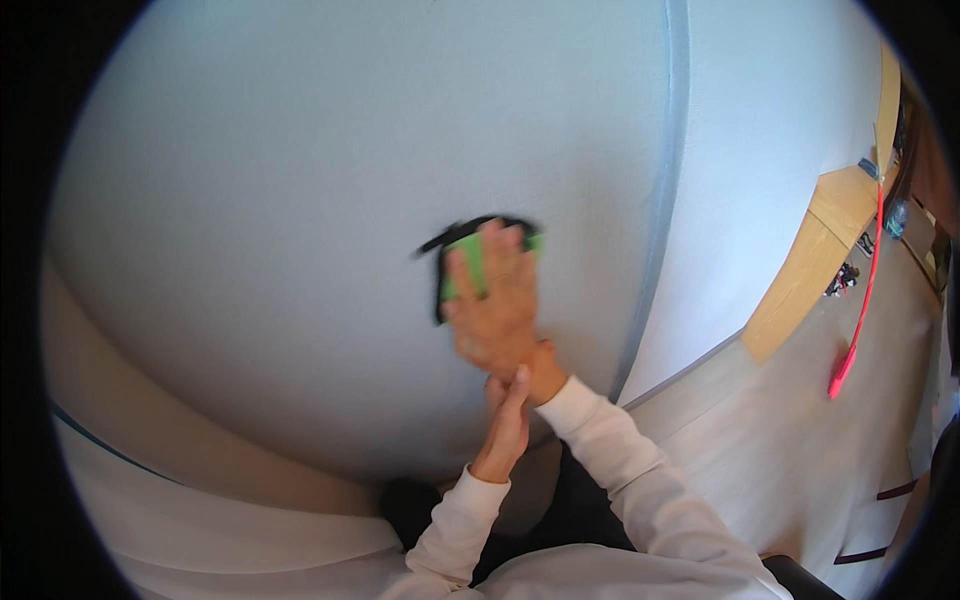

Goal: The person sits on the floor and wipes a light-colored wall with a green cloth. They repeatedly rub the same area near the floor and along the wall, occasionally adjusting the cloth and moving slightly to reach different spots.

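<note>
A green and black cloth or pad [472, 259] lies against a pale blue textured wall [300, 187]. My right hand [495, 307] presses on it, palm down, with the fingers spread over the green part. Black edging shows above and to the left of the fingers, and a short black end sticks out at the upper left. Hand and pad are blurred, so the pad's exact kind cannot be told. Lower down, my left hand [510, 427] clasps my right wrist from below, its thumb along the near side.
A bluish vertical strip [671, 165] borders a paler wall section at right. Beyond it stand a light wooden frame [795, 277] and a pinkish-red stick-like object [868, 285]. Small dark items [843, 279] lie on the pale floor [750, 450]. White fabric-like folds [225, 517] show at lower left.
</note>
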Action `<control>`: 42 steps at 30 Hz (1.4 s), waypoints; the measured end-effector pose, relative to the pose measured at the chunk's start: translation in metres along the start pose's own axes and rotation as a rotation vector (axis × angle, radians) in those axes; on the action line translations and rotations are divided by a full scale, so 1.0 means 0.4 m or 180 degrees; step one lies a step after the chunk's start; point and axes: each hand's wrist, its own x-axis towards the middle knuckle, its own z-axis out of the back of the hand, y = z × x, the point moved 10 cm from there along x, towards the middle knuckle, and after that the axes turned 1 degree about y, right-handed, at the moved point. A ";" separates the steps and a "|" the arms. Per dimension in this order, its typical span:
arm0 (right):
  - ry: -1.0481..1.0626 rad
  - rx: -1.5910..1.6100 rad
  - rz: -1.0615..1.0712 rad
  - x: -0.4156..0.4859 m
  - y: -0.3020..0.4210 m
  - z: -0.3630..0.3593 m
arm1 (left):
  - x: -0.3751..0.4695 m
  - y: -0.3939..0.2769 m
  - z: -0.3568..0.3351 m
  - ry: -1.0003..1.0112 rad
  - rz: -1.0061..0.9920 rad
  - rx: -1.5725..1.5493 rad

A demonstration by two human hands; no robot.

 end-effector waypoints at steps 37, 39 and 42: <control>0.0205 0.0081 0.0262 0.041 0.497 -0.246 | -0.160 -0.301 0.338 -0.1223 -0.0482 -0.0862; 0.0187 0.0085 0.0463 0.033 0.607 -0.278 | -0.213 -0.336 0.406 -0.1347 -0.0746 -0.1064; 0.0251 0.0307 0.0581 0.010 0.734 -0.313 | -0.281 -0.349 0.512 -0.1750 -0.0814 -0.1150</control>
